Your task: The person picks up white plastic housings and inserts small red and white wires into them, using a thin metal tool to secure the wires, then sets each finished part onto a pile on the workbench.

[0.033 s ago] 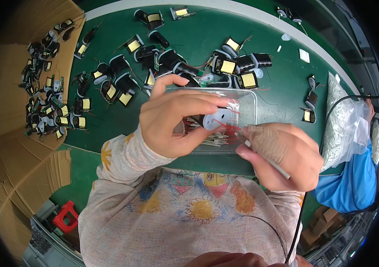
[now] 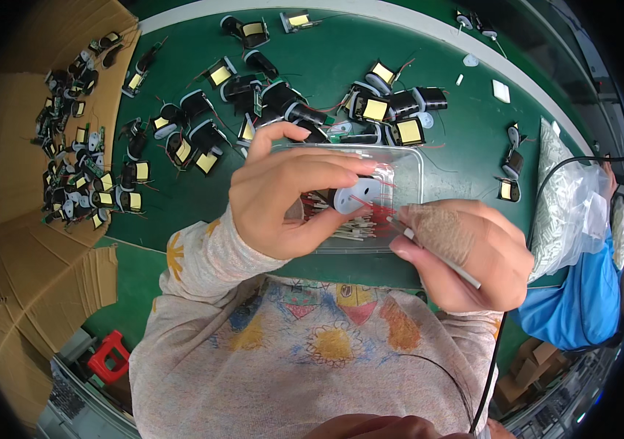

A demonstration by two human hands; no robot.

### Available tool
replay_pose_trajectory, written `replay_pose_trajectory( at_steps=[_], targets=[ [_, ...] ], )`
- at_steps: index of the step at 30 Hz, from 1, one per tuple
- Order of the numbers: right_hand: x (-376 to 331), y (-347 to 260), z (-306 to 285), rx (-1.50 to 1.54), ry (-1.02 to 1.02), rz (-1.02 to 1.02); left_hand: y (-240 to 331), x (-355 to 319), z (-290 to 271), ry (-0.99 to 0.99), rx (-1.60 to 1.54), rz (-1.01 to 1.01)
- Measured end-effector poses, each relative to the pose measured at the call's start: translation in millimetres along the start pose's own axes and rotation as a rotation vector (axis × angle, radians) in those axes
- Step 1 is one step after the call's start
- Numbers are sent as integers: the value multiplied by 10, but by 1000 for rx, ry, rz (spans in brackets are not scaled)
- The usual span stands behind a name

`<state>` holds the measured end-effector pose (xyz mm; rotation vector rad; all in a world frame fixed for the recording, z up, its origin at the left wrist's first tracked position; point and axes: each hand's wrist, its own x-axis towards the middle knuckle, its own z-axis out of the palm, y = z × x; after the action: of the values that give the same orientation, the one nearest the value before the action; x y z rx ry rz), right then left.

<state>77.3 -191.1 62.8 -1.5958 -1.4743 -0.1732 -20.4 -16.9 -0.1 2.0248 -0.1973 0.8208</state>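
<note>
My left hand pinches a small white round bobbin with thin red wires coming off it, held over a clear plastic tray. My right hand, with tan tape around the thumb, grips a thin white tube whose tip meets the red wires beside the bobbin. Several more white tubes lie in the tray under my hands.
Many black coil parts with yellow tape lie scattered on the green table. A cardboard box at the left holds more of them. At the right are a clear bag of white parts and a person's blue sleeve.
</note>
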Motion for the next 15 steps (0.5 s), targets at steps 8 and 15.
replay_pose_trajectory(
  at_steps=[8,15],
  targets=[
    [-5,52,33,44,57,27,-7,10,2,16,29,24],
    [-34,98,79,31,-13,-7,35,33,-44,-19,55,16]
  ],
)
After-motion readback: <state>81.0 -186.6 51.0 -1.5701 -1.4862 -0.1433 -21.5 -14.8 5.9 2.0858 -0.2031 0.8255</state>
